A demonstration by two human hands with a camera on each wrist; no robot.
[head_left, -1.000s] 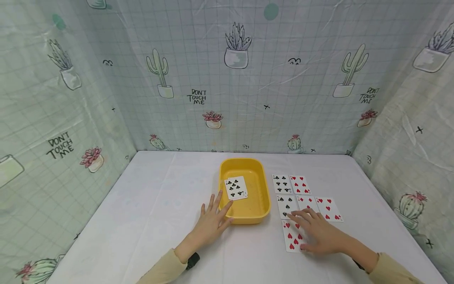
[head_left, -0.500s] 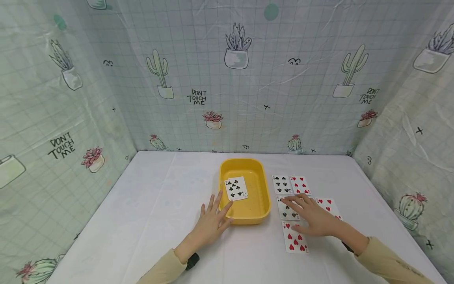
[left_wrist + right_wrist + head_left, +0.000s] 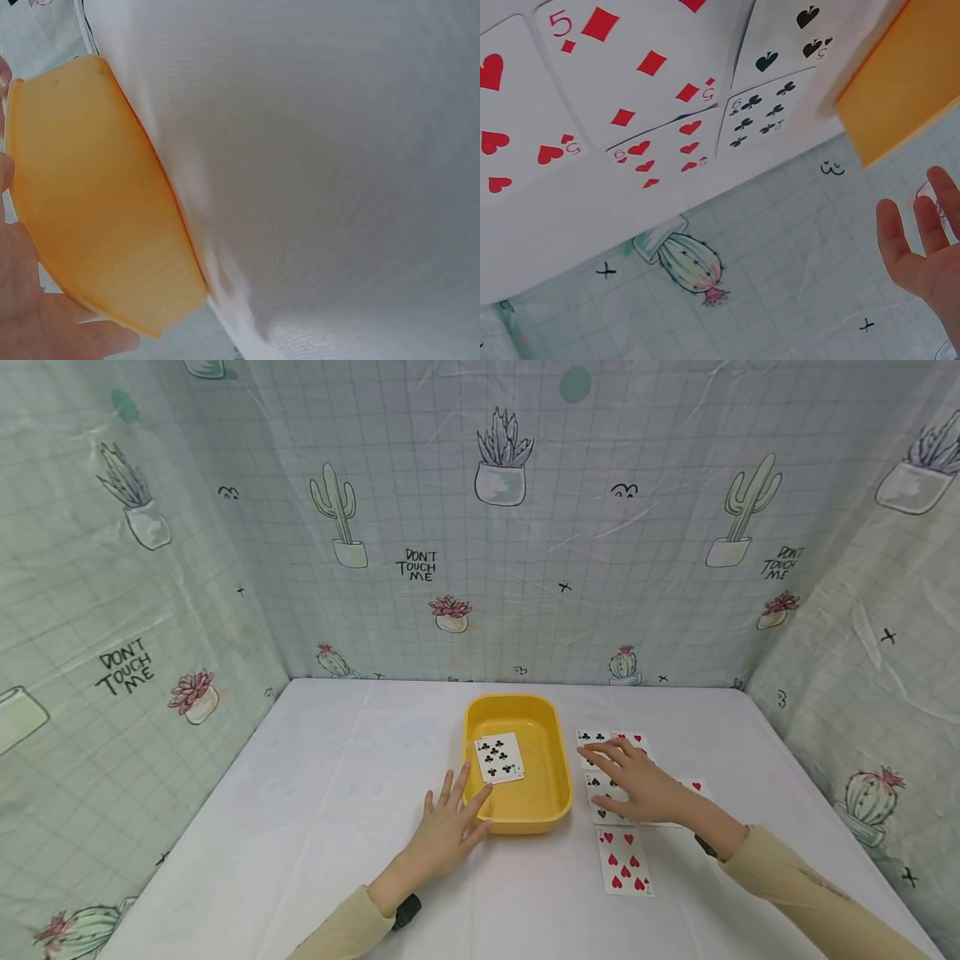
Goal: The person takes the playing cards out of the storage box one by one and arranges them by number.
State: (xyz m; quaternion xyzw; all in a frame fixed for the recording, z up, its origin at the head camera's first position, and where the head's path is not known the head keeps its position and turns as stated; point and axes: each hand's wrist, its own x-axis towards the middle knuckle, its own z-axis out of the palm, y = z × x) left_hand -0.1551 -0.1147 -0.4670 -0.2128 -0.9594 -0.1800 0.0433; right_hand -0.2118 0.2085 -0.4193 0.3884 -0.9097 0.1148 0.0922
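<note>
My left hand (image 3: 441,839) rests at the near-left rim of a yellow plastic tray (image 3: 551,797), fingers spread. In the left wrist view its fingers lie along the rim above the tray's wall (image 3: 97,180). Inside the tray, a seven of clubs (image 3: 499,758) lies face up over another card's edge. My right hand (image 3: 648,787) is over the face-up cards right of the tray, fingers loosely bent, nothing held. Beneath it are the five of spades (image 3: 596,787) and the five of diamonds (image 3: 641,82), mostly hidden in the head view. Beyond lie the six of clubs (image 3: 761,120) and six of hearts (image 3: 660,157).
A seven of hearts (image 3: 625,864) lies nearest the person, and a five of hearts (image 3: 510,127) ends the middle row at right. The white-covered table (image 3: 360,760) is enclosed by a cactus-print cloth (image 3: 375,635) at the back and sides.
My right hand has moved away from the person and slightly left, off the seven of hearts to above the farther cards. My left hand and the tray have stayed put.
</note>
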